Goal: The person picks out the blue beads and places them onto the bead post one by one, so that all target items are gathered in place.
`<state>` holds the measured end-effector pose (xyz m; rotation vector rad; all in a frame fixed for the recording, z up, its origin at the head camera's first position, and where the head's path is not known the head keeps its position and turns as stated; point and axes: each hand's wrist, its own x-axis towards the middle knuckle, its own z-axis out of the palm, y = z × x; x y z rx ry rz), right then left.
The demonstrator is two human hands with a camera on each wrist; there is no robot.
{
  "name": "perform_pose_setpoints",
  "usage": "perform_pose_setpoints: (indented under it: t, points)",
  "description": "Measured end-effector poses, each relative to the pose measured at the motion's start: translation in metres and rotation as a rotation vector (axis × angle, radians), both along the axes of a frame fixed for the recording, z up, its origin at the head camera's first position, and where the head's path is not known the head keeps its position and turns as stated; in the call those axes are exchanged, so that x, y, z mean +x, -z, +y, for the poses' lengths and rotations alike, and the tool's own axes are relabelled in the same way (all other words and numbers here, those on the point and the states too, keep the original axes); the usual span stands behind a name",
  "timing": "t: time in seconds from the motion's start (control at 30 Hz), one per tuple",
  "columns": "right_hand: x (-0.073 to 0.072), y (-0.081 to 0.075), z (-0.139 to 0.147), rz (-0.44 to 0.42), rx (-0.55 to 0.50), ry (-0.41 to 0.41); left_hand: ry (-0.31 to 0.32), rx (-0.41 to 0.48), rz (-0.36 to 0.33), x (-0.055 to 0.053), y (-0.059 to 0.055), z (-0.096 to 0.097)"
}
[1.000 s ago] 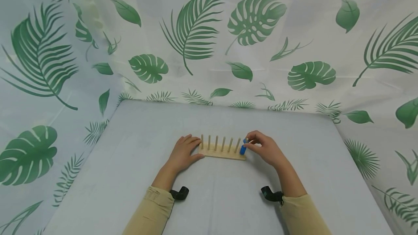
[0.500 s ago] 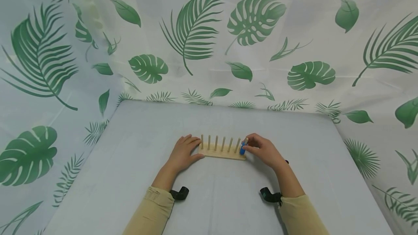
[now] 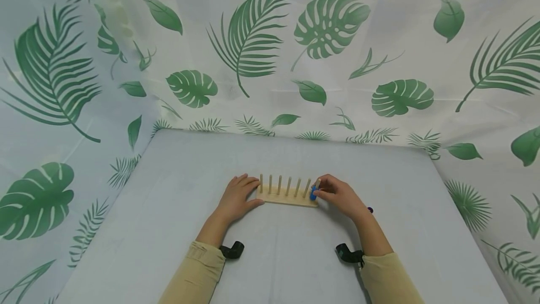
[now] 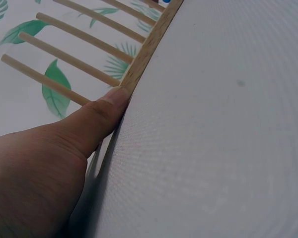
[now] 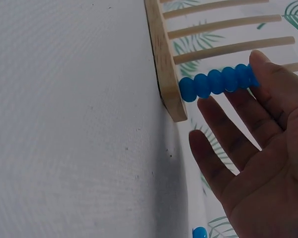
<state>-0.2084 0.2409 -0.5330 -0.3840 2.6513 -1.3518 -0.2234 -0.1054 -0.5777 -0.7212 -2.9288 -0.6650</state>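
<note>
A pale wooden peg board [image 3: 287, 198] lies on the table, with a row of upright pegs. Its left end is gripped by my left hand [image 3: 239, 199]; in the left wrist view the thumb [image 4: 107, 106] presses the front edge. Blue beads [image 5: 208, 84] are stacked on the rightmost peg, down to the base. My right hand [image 3: 341, 194] pinches the uppermost blue bead [image 5: 252, 77] between thumb and fingers, with the peg's tip [image 5: 295, 66] sticking out beyond it. The other pegs, such as the one beside it [image 5: 233, 50], bear no beads.
Another blue bead [image 5: 199, 232] shows at the bottom edge of the right wrist view. A small dark purple object [image 3: 370, 209] peeks out beside the right forearm. The white table [image 3: 274, 257] meets leaf-patterned curtains [image 3: 261, 102] behind and at both sides.
My right hand has moved slightly down along the rightmost peg with the blue bead. The small purple object has come into sight beside the forearm. My left hand has stayed still.
</note>
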Motion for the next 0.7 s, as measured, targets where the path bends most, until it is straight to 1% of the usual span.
perform_pose_setpoints:
  t: [0.23, 0.3, 0.47, 0.53, 0.7]
  points:
    - [0.001, -0.001, 0.002, -0.017, 0.006, -0.025, -0.002, -0.005, -0.008, 0.000, -0.001, 0.000]
    - [0.001, -0.003, 0.005, -0.008, 0.007, -0.025, -0.003, -0.005, -0.008, 0.001, -0.002, 0.000]
    - [0.003, -0.009, 0.015, 0.008, 0.007, -0.011, -0.001, -0.007, -0.008, 0.001, -0.002, 0.000]
    - [0.003, -0.011, 0.021, 0.002, 0.006, -0.001, 0.000, -0.004, -0.010, 0.001, -0.003, 0.000]
    - [0.003, -0.016, 0.035, 0.008, 0.046, 0.026, -0.001, -0.004, -0.018, 0.001, -0.004, 0.000]
